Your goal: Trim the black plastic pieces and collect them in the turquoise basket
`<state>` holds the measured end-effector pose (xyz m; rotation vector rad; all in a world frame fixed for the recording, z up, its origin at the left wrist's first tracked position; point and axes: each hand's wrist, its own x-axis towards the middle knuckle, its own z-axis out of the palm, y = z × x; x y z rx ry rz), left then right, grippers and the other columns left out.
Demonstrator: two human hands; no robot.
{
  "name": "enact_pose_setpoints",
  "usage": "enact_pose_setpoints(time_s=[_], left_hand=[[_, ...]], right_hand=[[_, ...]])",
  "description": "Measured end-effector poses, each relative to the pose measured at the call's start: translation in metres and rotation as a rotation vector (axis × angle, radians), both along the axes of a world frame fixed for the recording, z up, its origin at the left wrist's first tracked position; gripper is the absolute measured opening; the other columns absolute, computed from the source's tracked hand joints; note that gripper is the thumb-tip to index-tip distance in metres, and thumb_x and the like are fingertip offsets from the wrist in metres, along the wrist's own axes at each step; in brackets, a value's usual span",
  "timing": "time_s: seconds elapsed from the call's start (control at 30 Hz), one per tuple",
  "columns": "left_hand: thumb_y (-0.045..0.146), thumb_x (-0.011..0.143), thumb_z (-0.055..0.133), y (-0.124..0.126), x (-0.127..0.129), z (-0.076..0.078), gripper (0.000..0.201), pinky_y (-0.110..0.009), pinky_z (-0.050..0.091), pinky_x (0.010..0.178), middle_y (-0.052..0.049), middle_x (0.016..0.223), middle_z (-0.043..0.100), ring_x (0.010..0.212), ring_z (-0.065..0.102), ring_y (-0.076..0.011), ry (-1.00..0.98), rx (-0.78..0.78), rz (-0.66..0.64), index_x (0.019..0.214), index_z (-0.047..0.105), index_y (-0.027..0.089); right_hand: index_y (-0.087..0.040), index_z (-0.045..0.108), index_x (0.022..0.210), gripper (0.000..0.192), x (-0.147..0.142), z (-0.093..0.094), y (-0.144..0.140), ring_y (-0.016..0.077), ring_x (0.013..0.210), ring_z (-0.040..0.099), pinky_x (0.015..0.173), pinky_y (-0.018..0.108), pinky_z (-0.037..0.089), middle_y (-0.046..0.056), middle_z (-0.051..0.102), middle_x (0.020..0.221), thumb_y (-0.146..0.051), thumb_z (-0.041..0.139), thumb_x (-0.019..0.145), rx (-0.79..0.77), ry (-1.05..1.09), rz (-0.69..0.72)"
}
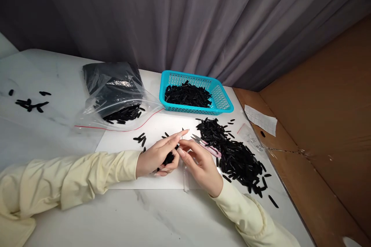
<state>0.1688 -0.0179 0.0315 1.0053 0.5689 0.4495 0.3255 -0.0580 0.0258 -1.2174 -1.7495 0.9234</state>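
My left hand (pixel 159 155) rests on a white sheet (pixel 162 125) and is cupped around a small bunch of black slender pieces (pixel 169 158). Its forefinger points right. My right hand (pixel 199 166) holds pink thread snips (pixel 206 145), blades pointing up and left, and its fingertips touch the left hand. A large heap of the same black pieces (pixel 236 154) lies just right of the hands. Both sleeves are cream.
A turquoise basket (pixel 222 98) with black pieces stands behind. A clear zip bag (pixel 121 104) with more pieces lies back left. Several loose pieces (pixel 30 104) lie far left. A brown cardboard wall (pixel 324 123) borders the right side, with a paper slip (pixel 261 119).
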Motion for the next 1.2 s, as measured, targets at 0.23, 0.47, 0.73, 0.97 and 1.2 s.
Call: enact_pose_setpoints(time_s=[0.23,0.47,0.73,0.97,1.2], left_hand=[[0.054,0.090,0.017,0.009,0.001,0.003,0.064,-0.013,0.024,0.025,0.011,0.034,0.032,0.025,0.019,-0.0074,0.015,-0.107,-0.207,0.143,0.001,0.022],[0.055,0.089,0.005,0.013,0.002,0.008,0.068,-0.013,0.021,0.024,0.011,0.032,0.027,0.025,0.014,-0.0081,0.100,-0.011,-0.332,0.142,-0.005,0.013],[0.063,0.082,-0.007,0.016,0.002,0.005,0.079,-0.015,0.021,0.025,0.011,0.033,0.029,0.026,0.015,-0.0095,0.071,-0.053,-0.380,0.140,-0.016,0.011],[0.063,0.085,0.009,0.018,0.000,0.002,0.078,-0.014,0.021,0.026,0.011,0.034,0.030,0.026,0.016,-0.0089,0.030,-0.138,-0.358,0.141,-0.012,0.012],[0.037,0.089,0.027,0.019,-0.003,-0.001,0.062,-0.013,0.024,0.027,0.009,0.035,0.031,0.028,0.019,-0.0077,-0.060,-0.179,-0.276,0.143,0.006,0.018]], right_hand=[[-0.017,0.060,0.091,0.023,-0.004,-0.010,0.004,0.0092,0.053,0.050,0.050,0.023,0.041,-0.001,0.056,0.065,-0.037,0.053,0.084,-0.307,0.360,0.022],[-0.016,0.055,0.076,0.025,-0.006,-0.011,0.008,0.0079,0.040,0.050,0.042,0.021,0.041,-0.005,0.054,0.052,-0.040,0.056,0.082,-0.419,0.560,0.085],[-0.015,0.057,0.076,0.021,0.000,-0.013,0.010,0.0090,0.041,0.054,0.042,0.022,0.044,-0.002,0.060,0.054,-0.035,0.058,0.081,-0.479,0.644,0.113],[-0.016,0.055,0.071,0.022,0.000,-0.011,0.008,0.0090,0.039,0.052,0.041,0.022,0.042,-0.002,0.060,0.053,-0.035,0.059,0.081,-0.498,0.666,0.074],[-0.015,0.055,0.068,0.024,-0.001,-0.010,0.007,0.0088,0.038,0.051,0.040,0.022,0.041,-0.001,0.061,0.053,-0.036,0.059,0.080,-0.503,0.655,0.059]])
